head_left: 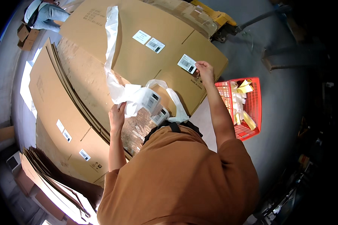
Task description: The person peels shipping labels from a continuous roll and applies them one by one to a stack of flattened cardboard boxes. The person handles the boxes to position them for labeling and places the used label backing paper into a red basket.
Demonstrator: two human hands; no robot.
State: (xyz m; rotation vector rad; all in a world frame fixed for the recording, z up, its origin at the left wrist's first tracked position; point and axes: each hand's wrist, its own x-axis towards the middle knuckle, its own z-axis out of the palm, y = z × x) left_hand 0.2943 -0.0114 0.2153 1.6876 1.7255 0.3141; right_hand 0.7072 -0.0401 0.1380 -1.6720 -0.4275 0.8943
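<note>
Beside stacked brown cardboard sheets (58, 103), pinching a crumpled white paper strip (116, 91), draped across tan cardboard (157, 65), in the closed left hand (117, 117); rightward, on that cardboard, pinching a white rectangular label (186, 63) by the corner in the right hand (205, 71); farther, near a red plastic basket (256, 98) of yellow and white scraps (248, 120).

Matt cardboard sheet (142, 62), smooth paper label (186, 63), plastic basket (257, 105), matt cloth shirt (169, 176).
</note>
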